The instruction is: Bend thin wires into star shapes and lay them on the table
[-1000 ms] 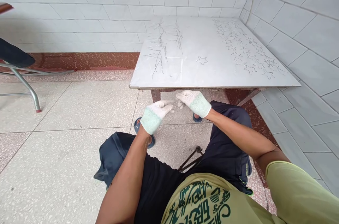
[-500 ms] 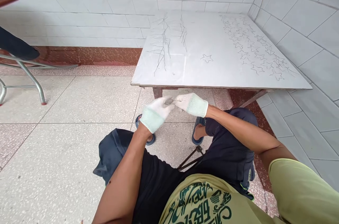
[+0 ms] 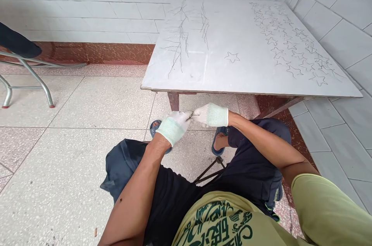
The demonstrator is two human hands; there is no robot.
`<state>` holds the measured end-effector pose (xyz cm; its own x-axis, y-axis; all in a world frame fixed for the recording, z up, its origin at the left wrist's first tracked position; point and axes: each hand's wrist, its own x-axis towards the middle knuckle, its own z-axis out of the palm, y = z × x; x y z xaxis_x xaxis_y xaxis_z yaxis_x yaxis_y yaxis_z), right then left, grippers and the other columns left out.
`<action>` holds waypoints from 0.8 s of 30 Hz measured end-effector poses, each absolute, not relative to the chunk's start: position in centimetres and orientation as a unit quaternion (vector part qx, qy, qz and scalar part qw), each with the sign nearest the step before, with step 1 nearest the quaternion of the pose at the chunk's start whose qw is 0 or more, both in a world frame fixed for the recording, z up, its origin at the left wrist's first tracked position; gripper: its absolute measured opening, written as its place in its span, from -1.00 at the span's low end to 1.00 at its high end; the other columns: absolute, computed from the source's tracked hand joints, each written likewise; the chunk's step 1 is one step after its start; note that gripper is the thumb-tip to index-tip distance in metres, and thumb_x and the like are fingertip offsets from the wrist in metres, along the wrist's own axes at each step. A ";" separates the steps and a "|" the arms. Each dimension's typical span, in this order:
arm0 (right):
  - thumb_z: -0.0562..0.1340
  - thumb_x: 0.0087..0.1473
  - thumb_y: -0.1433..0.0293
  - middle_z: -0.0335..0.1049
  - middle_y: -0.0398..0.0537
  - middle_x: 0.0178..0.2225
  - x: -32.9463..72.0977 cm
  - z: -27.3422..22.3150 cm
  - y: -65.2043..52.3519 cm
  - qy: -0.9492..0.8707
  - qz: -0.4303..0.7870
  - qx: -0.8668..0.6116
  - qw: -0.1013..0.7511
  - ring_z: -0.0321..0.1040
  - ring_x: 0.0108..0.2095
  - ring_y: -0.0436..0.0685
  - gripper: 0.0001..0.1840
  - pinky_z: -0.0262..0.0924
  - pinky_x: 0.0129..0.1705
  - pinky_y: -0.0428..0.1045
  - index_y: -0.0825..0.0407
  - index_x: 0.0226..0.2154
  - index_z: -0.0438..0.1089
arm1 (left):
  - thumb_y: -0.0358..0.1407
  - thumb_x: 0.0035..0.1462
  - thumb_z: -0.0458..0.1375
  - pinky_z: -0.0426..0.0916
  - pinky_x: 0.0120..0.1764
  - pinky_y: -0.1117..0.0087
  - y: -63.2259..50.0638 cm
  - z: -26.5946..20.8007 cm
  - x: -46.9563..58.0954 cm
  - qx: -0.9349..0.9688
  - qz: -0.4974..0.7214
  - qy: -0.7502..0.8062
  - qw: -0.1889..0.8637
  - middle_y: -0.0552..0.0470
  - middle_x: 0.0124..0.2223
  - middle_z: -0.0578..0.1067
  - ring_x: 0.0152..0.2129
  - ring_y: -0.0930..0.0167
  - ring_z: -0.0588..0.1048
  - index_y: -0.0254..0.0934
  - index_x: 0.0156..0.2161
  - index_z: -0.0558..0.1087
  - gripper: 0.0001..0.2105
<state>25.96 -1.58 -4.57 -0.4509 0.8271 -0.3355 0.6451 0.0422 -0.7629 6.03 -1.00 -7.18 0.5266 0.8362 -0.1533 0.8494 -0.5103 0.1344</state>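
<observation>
Hands: two, both in white knit gloves with pale green cuffs, held just below the near edge of the low table [image 3: 250, 83].
Left hand [image 3: 176, 125]: fingers curled inward, fingertips meeting those of the other hand.
Right hand [image 3: 210, 115]: fingers drawn together toward the same meeting spot.
Grip: both sets of fingertips are pressed together at one small point; what lies pinched between them is too small to tell.
Single wire star [image 3: 232, 57]: one, lying alone near the middle of the tabletop, well apart from the hands.
Star rows [image 3: 293, 46]: many small wire stars along the right side of the top, too many and too fine to count.
Branched wire pieces [image 3: 181, 38]: about two twig-like clusters on the left part of the top.
Sandals [image 3: 158, 128]: two, blue, on the speckled floor under the hands.
Metal chair legs [image 3: 27, 79]: at the far left.
</observation>
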 end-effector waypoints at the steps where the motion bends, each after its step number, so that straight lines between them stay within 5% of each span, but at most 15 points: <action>1: 0.33 0.32 0.17 0.41 -0.23 -0.67 26.0 -4.7 -1.6 -0.699 0.478 -0.522 0.104 0.36 -0.62 -0.02 -0.58 0.09 -0.52 -0.12 0.01 -0.52 0.40 | -0.22 0.45 0.06 0.45 -0.10 0.23 -1.0 -7.1 6.1 0.868 -0.040 0.486 0.096 -0.19 -0.07 0.72 -0.11 0.11 0.68 -0.16 0.16 0.60 -0.66; 9: 0.40 0.28 0.23 0.48 -0.18 -0.62 26.4 -5.3 -2.7 -0.603 0.533 -0.563 0.190 0.44 -0.58 -0.02 -0.59 0.24 -0.51 -0.15 0.03 -0.55 0.42 | -0.20 0.48 -0.04 0.45 -0.16 0.12 -1.8 -6.5 7.1 0.845 -0.048 0.531 0.046 -0.28 -0.14 0.69 -0.17 0.01 0.66 -0.22 0.19 0.57 -0.59; 18: 0.36 0.27 0.25 0.48 -0.22 -0.60 28.8 -8.8 -2.5 -0.588 0.600 -0.492 0.229 0.39 -0.61 -0.04 -0.79 0.19 -0.58 -0.17 0.05 -0.32 0.57 | -0.28 0.46 -0.05 0.43 -0.22 0.14 -1.9 -6.9 7.2 0.848 -0.046 0.525 0.056 -0.24 -0.19 0.70 -0.23 0.04 0.66 -0.15 0.30 0.52 -0.55; 24: 0.50 0.13 0.18 0.48 -0.18 -0.63 31.2 -8.1 -1.8 -0.598 0.619 -0.476 0.181 0.37 -0.64 -0.02 -0.72 0.25 -0.55 -0.14 0.08 -0.33 0.62 | -0.48 0.23 0.18 0.42 -0.19 0.14 -1.7 -6.4 7.1 0.869 -0.121 0.470 0.097 -0.27 -0.19 0.68 -0.19 0.01 0.64 -0.19 0.24 0.56 -0.52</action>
<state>31.22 -1.81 -8.13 -0.4815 0.7927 -0.3737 0.3454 -0.2203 -0.9122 7.05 -1.74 -6.39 0.5292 0.7932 -0.3013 0.8401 -0.5397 0.0547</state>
